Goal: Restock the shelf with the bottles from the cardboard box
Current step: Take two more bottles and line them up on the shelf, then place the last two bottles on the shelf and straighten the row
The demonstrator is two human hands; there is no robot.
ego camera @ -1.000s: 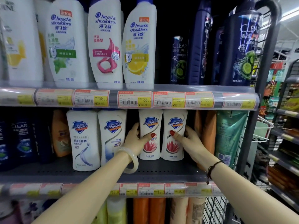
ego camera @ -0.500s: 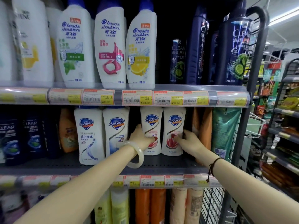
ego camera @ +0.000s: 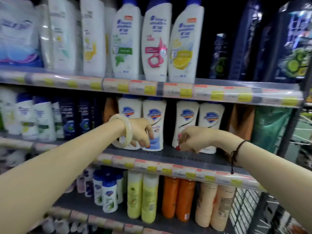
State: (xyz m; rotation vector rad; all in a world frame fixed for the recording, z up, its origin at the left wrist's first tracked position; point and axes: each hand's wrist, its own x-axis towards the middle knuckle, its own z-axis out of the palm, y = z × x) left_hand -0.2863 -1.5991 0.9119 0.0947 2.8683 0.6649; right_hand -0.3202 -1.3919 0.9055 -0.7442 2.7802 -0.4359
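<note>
Four white Safeguard bottles stand upright in a row on the middle shelf (ego camera: 168,155). My left hand (ego camera: 140,130), with a pale bangle on its wrist, hangs with fingers loosely apart in front of the left pair (ego camera: 154,115), its fingertips close to their lower labels. In front of the right pair (ego camera: 186,117) is my right hand (ego camera: 195,139), fingers curled down and apart, just above the shelf board. Neither hand holds anything. The cardboard box is out of view.
Tall Head & Shoulders bottles (ego camera: 155,39) and dark Clear bottles (ego camera: 295,39) fill the upper shelf. A green pouch (ego camera: 270,125) stands right of the Safeguard row. Yellow (ego camera: 143,196) and orange bottles (ego camera: 179,200) stand below. The shelf's dark upright (ego camera: 290,129) is at the right.
Both hands have let go of the two right Safeguard bottles and drawn back. My left hand has shifted in front of the left pair. The view has swung left and blurred.
</note>
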